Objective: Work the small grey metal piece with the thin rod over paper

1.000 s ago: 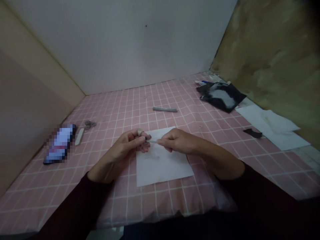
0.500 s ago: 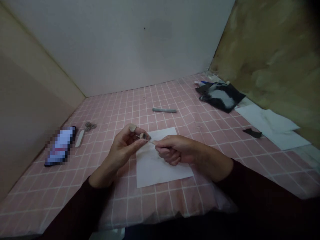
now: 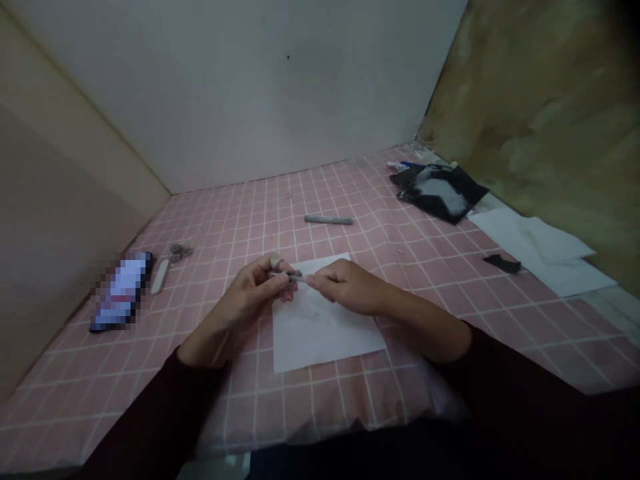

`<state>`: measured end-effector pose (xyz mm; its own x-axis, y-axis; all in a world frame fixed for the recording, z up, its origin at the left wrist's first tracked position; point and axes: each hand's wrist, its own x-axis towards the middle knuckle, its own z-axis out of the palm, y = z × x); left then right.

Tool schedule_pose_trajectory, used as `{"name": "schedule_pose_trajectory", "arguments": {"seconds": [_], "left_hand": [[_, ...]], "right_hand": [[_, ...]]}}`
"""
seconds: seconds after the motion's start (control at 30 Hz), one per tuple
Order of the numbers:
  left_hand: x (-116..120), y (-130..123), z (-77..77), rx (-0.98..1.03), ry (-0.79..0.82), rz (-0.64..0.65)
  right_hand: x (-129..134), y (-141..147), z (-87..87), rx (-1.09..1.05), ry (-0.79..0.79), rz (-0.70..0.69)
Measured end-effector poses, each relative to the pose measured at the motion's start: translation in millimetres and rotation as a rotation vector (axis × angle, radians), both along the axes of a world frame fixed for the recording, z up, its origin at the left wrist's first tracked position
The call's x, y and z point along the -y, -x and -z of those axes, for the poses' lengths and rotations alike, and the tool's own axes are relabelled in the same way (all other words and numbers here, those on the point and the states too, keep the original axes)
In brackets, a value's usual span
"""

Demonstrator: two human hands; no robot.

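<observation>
Above white paper (image 3: 325, 333), thin stick (image 3: 301, 279) — long axis crosswise, pointing left

A small dark piece (image 3: 298, 273), probably ring-shaped, sits against a thin pale stick (image 3: 301, 279).

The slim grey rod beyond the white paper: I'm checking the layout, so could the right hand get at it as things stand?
Probably yes: only pink checked cloth and white paper lie between the right hand and the slim grey rod. That hand looks occupied, pinching a thin pale stick.
</observation>
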<state>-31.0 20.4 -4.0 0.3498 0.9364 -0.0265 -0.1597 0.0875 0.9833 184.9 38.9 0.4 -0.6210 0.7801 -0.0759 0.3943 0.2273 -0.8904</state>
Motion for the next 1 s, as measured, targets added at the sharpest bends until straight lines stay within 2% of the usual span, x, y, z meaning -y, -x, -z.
{"name": "schedule_pose_trajectory", "arguments": {"seconds": [0.13, 0.2, 0.23, 0.3, 0.43, 0.47, 0.5, 0.53, 0.6, 0.67, 0.73, 0.8, 0.83, 0.87, 0.9, 0.93, 1.0], "left_hand": [[8, -7, 0.0, -0.067, -0.184, -0.131], [12, -10, -1.4, -0.08, -0.219, -0.19], [13, -11, -2.3, -0.083, -0.21, -0.202], [13, -12, -4.1, -0.087, -0.153, -0.186], [7, -8, -5.5, -0.038, 0.024, -0.066], [5, -7, -5.0, -0.017, 0.061, -0.038], [4, -5, -4.1, -0.006, 0.082, -0.022], [3, -5, -3.2, -0.003, 0.079, -0.023], [4, -5, -1.4, -0.037, 0.023, -0.063], [7, -8, -0.8, -0.093, -0.079, -0.122], [11, -12, -1.3, -0.144, -0.182, -0.185], [14, -16, -2.1, -0.161, -0.236, -0.23], [15, -17, -2.2, -0.158, -0.229, -0.242], [15, -17, -2.2, -0.152, -0.201, -0.24], [15, -17, -1.9, -0.142, -0.163, -0.223], [14, -16, -1.5, -0.126, -0.12, -0.199], [10, -13, -0.6, -0.082, -0.031, -0.137]], "right_hand": [[-2, 1, 6.4, -0.255, 0.742, -0.222], [-3, 0, 8.0, -0.349, 0.898, -0.319], [-4, -1, 8.1, -0.353, 0.889, -0.314], [-4, -2, 7.0, -0.26, 0.71, -0.212], [-1, -3, 0.9, 0.011, -0.077, 0.016], [0, -3, -0.3, 0.046, -0.227, 0.044], [1, -3, -1.0, 0.065, -0.305, 0.058], [1, -2, -1.0, 0.071, -0.301, 0.058], [1, 0, 0.7, 0.044, -0.103, 0.029], [0, 1, 3.4, -0.047, 0.245, -0.022], [-2, 1, 5.8, -0.184, 0.609, -0.137], [-4, 0, 7.5, -0.295, 0.841, -0.259], [-4, 0, 8.1, -0.311, 0.868, -0.282], [-4, 0, 8.5, -0.291, 0.827, -0.262], [-4, -1, 8.6, -0.241, 0.721, -0.206], [-3, 0, 8.3, -0.171, 0.556, -0.131], [0, 0, 6.6, -0.025, 0.121, 0.016]]}}
